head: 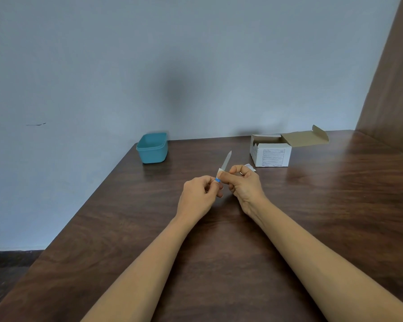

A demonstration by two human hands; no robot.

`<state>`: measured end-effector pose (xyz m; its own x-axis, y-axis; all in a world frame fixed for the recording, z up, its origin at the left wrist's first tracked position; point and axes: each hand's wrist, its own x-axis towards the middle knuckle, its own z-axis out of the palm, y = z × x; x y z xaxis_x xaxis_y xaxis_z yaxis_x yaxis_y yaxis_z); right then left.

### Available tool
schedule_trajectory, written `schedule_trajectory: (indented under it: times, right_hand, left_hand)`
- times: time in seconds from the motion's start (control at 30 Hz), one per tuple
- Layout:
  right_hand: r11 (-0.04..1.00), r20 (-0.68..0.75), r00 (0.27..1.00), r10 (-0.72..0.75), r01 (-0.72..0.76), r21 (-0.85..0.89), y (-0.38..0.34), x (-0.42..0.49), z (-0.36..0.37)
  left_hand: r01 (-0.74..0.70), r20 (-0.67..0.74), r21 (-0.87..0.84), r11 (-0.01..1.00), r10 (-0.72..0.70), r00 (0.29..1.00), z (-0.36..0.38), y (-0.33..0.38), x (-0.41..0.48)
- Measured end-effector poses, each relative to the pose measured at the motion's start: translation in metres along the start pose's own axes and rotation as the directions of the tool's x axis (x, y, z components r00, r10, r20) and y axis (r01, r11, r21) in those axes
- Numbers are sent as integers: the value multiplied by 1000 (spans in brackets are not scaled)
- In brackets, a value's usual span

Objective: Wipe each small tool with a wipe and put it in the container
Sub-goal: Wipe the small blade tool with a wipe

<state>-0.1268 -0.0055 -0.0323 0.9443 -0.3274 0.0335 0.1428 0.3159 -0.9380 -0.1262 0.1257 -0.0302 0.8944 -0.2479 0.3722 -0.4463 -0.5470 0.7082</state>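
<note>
Tool (pixel 226 160) pinched at handle by left hand (pixel 197 196); wipe (pixel 219 172) pinched round it by right hand (pixel 243 184). Best drawn tipward, firmly.

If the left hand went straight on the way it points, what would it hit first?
Most likely the right hand, just ahead of the left hand, at the wipe it pinches round the tool.
</note>
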Motion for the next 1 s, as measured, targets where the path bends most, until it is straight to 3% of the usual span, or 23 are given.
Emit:
schedule_trajectory:
  times: [0.23,0.5,0.57,0.73,0.87,1.0]
  right_hand:
    - [993,-23,999,29,-26,119,1,1,-3]
    - [995,157,985,76,-65,-74,0,6,-7]
    - [995,159,983,91,-85,-44,-2,7,-8]
    - [988,105,991,89,-101,113,-1,5,-7]
    - [978,149,983,104,-128,165,-4,2,-7]
    - [979,300,950,85,-136,151,-5,1,-7]
  left_hand:
    - [-43,-6,47,998,44,999,1,1,0]
    - [-80,-7,116,990,81,997,-2,-1,-3]
    - [-87,1,98,991,87,996,-2,-1,-3]
    - [-77,9,-9,997,77,997,-2,1,0]
    - [-38,35,-104,994,42,999,-5,7,-2]
    - [195,150,-395,898,-146,978,-11,11,-2]
